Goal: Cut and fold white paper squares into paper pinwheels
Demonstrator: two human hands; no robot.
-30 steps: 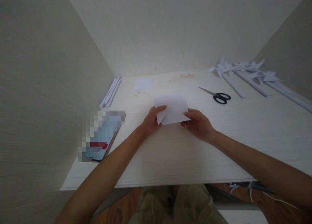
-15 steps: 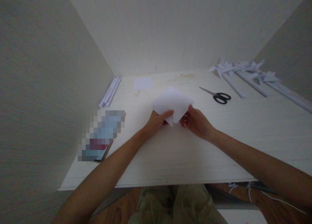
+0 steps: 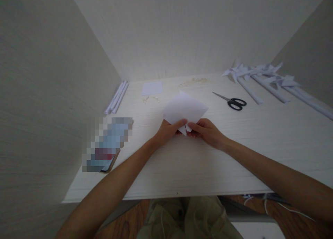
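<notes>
A white sheet of paper (image 3: 183, 107) is held above the table, turned cornerwise, with a slit showing at its near edge between my hands. My left hand (image 3: 169, 131) pinches the near left part, thumb on top and fingers underneath. On the other side of the slit, my right hand (image 3: 206, 132) pinches the near edge, its thumb close to the left thumb. The fingertips under the paper are partly hidden. Beyond the right hand lie black-handled scissors (image 3: 235, 103), their blades pointing to the far left.
Rolled paper sticks (image 3: 116, 97) lie by the left wall, near a flat paper piece (image 3: 152, 88). A blurred-out phone-like slab (image 3: 110, 145) rests at the left. Paper pinwheels on sticks (image 3: 270, 88) lie at the far right. Small scraps (image 3: 197, 80) are by the back wall.
My right hand has moved left along the paper's edge, from its right corner to beside the slit, and now pinches there. My left hand keeps its hold.
</notes>
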